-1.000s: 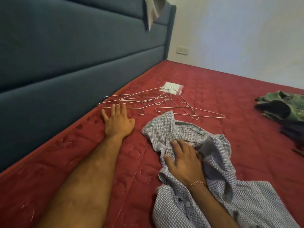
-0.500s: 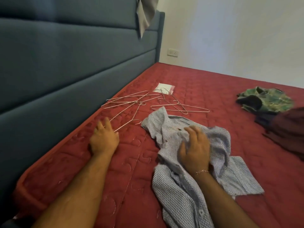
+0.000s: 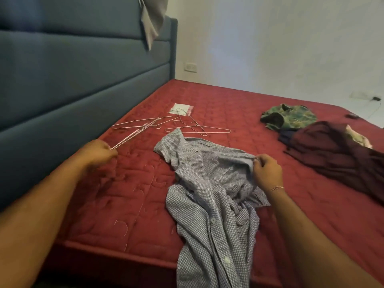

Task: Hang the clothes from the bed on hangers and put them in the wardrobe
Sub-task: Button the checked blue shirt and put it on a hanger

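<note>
Lifted off the bed now, left grip clutches a wire hanger; right grip pinches the checked shirt.

On the red mattress: several wire hangers (tangled, count unclear), one checked shirt, one green garment, one maroon garment, one plastic packet.

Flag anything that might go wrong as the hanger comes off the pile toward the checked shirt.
The left hand grips a wire hanger whose far end sits among the other hangers; it may snag and drag them. The right hand only pinches the checked shirt near its collar, and the shirt's tail overhangs the mattress edge, so it could slide off.
</note>
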Tool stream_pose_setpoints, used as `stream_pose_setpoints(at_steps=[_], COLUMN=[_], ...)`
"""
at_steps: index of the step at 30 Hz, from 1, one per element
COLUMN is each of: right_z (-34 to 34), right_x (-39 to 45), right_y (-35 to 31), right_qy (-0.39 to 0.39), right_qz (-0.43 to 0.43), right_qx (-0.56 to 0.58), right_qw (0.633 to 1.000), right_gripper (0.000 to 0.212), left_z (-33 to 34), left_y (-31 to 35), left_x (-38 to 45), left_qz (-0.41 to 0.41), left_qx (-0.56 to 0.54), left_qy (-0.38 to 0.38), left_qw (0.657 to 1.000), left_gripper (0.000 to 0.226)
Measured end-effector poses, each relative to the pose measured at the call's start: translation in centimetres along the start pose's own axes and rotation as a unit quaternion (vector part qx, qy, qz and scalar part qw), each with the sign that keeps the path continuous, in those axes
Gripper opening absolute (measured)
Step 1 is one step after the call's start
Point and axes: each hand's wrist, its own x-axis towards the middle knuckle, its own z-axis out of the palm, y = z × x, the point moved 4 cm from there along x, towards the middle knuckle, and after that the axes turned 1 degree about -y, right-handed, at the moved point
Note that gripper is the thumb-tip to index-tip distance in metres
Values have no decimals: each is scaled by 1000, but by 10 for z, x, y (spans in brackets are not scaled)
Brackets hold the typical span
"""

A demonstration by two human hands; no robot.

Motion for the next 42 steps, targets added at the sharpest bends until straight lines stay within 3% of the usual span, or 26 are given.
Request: stream_pose_setpoints(at_steps=[2,3,4,6,8,10,11,12,14,16,17,19,21,23,27,29,31,33,36,39,40,42], right_z=[-10,-15,-17,-21,-20,-7,2,13,43,64,69,72,69,60,40,28,14,2,-2,-2,-4,-10], right_x=[14,15,14,8,-3,-14,-22,-29,-43,-56,-59,-63,-63,-60,-50,-45,-40,-37,-41,-57,-61,-63], right_y=[8,13,17,15,-6,-37,-54,-68,-80,-75,-70,-67,-67,-68,-67,-65,-58,-42,-15,4,10,22], right_qy=[-45,-81,-107,-93,-27,3,-27,-93,-249,-324,-336,-338,-322,-287,-205,-159,-116,-85,-124,-192,-191,-171], right_qz=[50,84,111,122,53,-81,-152,-207,-252,-258,-254,-242,-240,-240,-207,-170,-129,-86,-70,-120,-131,-131], right_qx=[-43,-80,-120,-179,-175,-99,-65,-58,-153,-270,-296,-278,-244,-205,-101,-49,-34,-46,-34,-25,-31,-55], right_qw=[997,990,981,972,983,992,986,972,922,869,858,866,882,905,951,971,984,992,989,974,972,975], right_gripper=[19,22,27,34,33,36,42,55,77,65,52,40,40,39,31,22,11,13,17,61,62,42], left_z=[-19,-24,-26,-28,-20,-5,6,16,31,41,44,50,56,60,74,82,84,86,97,113,116,130], left_y=[7,10,10,14,17,18,19,21,26,31,33,36,42,53,67,75,82,91,107,129,135,144], left_x=[-9,-13,-13,-17,-32,-45,-52,-58,-64,-67,-67,-68,-72,-72,-77,-80,-83,-85,-90,-100,-105,-109], left_qz=[19,27,36,24,-5,-13,-11,-11,-22,-29,-31,-42,-45,-27,-25,17,67,109,145,175,183,188], left_qx=[143,159,121,-117,-286,-334,-342,-363,-438,-535,-569,-570,-569,-608,-531,-525,-495,-428,-330,-282,-281,-286], left_qy=[49,42,3,-114,-227,-304,-324,-330,-300,-253,-236,-219,-219,-218,-236,-250,-233,-200,-175,-155,-148,-141], left_qw=[988,986,992,986,931,892,882,871,847,806,787,791,791,763,814,813,834,875,916,930,931,929], left_gripper=[48,52,51,36,34,42,46,49,52,56,58,59,60,59,59,55,41,21,15,18,24,27])
